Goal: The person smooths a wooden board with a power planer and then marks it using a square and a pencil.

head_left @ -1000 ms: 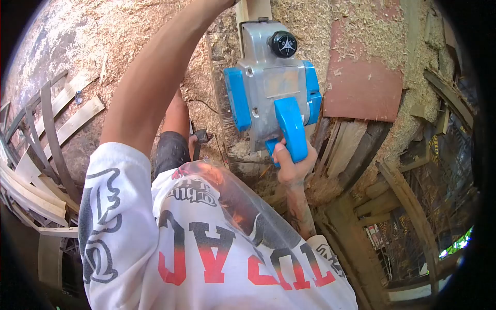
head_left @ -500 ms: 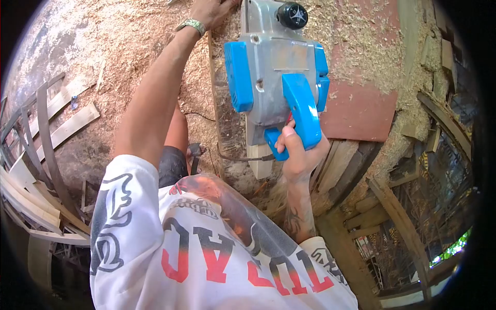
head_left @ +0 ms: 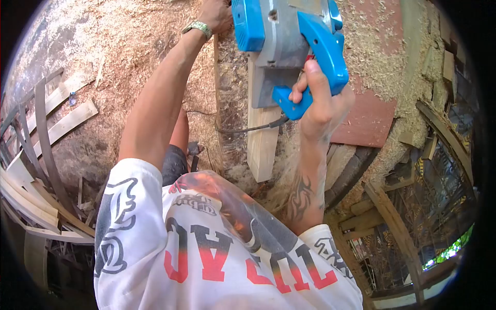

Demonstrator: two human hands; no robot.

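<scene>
A blue and grey electric hand planer (head_left: 281, 51) rests lengthwise on a pale wooden board (head_left: 262, 147); the top of the frame cuts off its front. My right hand (head_left: 325, 101) is wrapped round its blue rear handle, thumb on the inner side by the trigger. A black cord (head_left: 248, 128) trails from the handle's rear end towards the left. My left hand (head_left: 216, 15), with a watch above it on the wrist, is at the top edge beside the planer's left side. Its fingers are mostly hidden, so what they touch does not show.
Wood shavings (head_left: 139, 62) cover the surface on the left and lie over a reddish panel (head_left: 367, 121) on the right. Curved wooden strips (head_left: 46, 113) stand at far left. Wooden beams (head_left: 398, 227) and stacked timber line the right side.
The planer has moved forward along the board with my right hand on its handle, baring more of the board's near end. My left hand has shifted slightly to the right.
</scene>
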